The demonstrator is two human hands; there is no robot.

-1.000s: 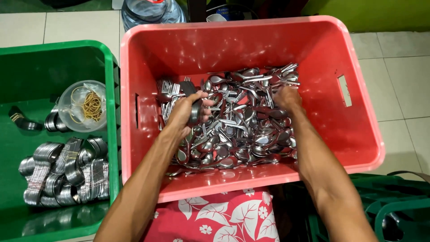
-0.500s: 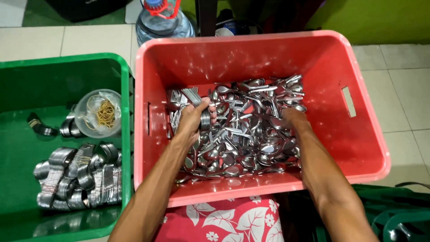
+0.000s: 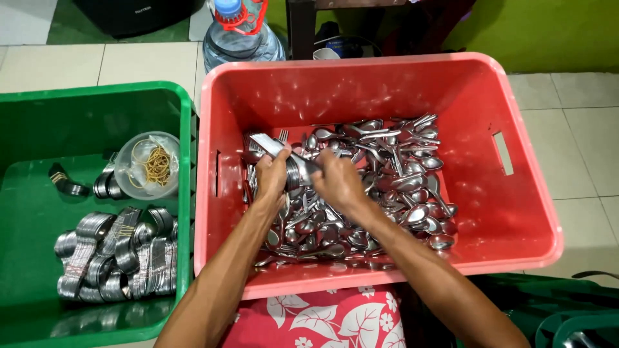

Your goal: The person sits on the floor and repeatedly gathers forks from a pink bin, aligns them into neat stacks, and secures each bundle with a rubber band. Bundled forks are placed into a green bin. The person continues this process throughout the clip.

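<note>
Your left hand [image 3: 272, 175] was clenched around a small bundle of forks [image 3: 271, 145] — its long axis ran up and left from your fingers, tines pointing toward the far left corner of the red crate [image 3: 516, 109]. Your right hand [image 3: 338, 180] sat just beside it, fingers curled over the handle end, though whether they gripped it or only steadied it was hard to tell. The loose pile of spoons [image 3: 393, 180] lay under and to the right of both hands — nearer your right.
</note>
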